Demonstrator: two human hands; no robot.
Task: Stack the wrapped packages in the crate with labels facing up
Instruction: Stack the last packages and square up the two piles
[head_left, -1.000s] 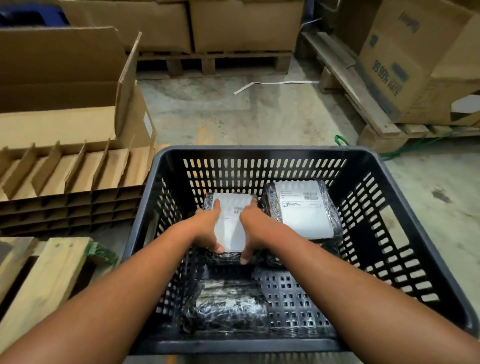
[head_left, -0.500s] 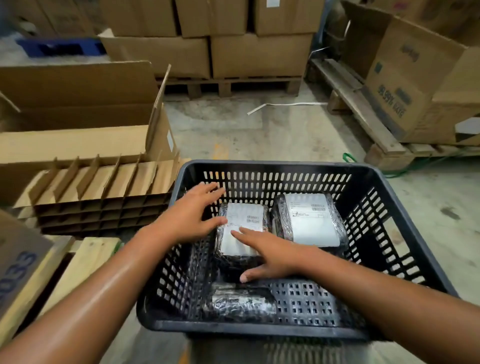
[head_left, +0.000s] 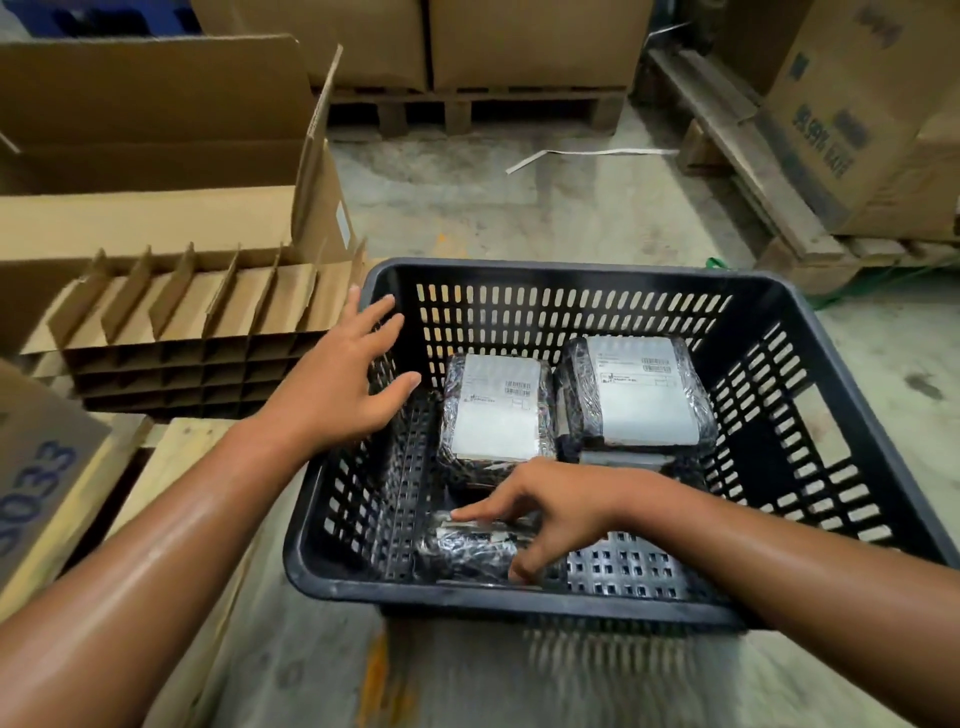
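Observation:
A black slotted plastic crate (head_left: 571, 275) stands on the concrete floor. Inside, two plastic-wrapped packages lie side by side at the back with white labels up: the left package (head_left: 496, 410) and the right package (head_left: 641, 389), which rests on another one beneath it. A third wrapped package (head_left: 467, 551) lies at the crate's front left with no label showing. My right hand (head_left: 540, 512) reaches down onto this package, fingers curled around its near end. My left hand (head_left: 345, 382) hovers open over the crate's left rim.
A stack of cardboard dividers (head_left: 197, 332) and an open carton (head_left: 156, 156) sit left of the crate. A printed box (head_left: 36, 467) lies on a wooden pallet at the near left. Pallets with cartons (head_left: 857, 130) line the back and right.
Both hands left the left labelled package. My left hand lifted outward to the crate's left rim. My right hand drew back and down onto the front package.

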